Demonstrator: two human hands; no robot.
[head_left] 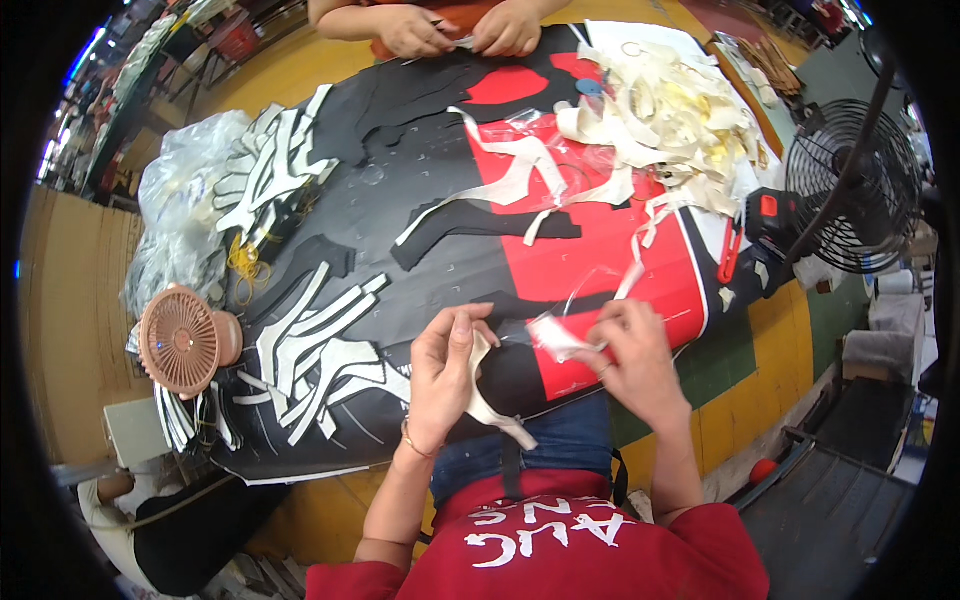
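Near the front edge of the table, my left hand (448, 372) is closed on a curved cream cut-out piece (490, 412), whose tail hangs down past the wrist. To its right, my right hand (640, 362) pinches a white strip (556, 336), with some clear film beside it. A gap separates the two hands. Left of my hands lies a pile of white and black cut pieces (325, 372). Beyond them, cream pieces (508, 183) rest over a black cut piece (480, 232) on the red and black table cover (640, 290).
A heap of cream scraps (670, 110) covers the far right. A red cutter (731, 250) lies near a black fan (855, 185). At left are a small pink fan (182, 340), plastic bags (185, 180) and more white pieces (270, 165). Across the table, another person's hands (460, 32) work.
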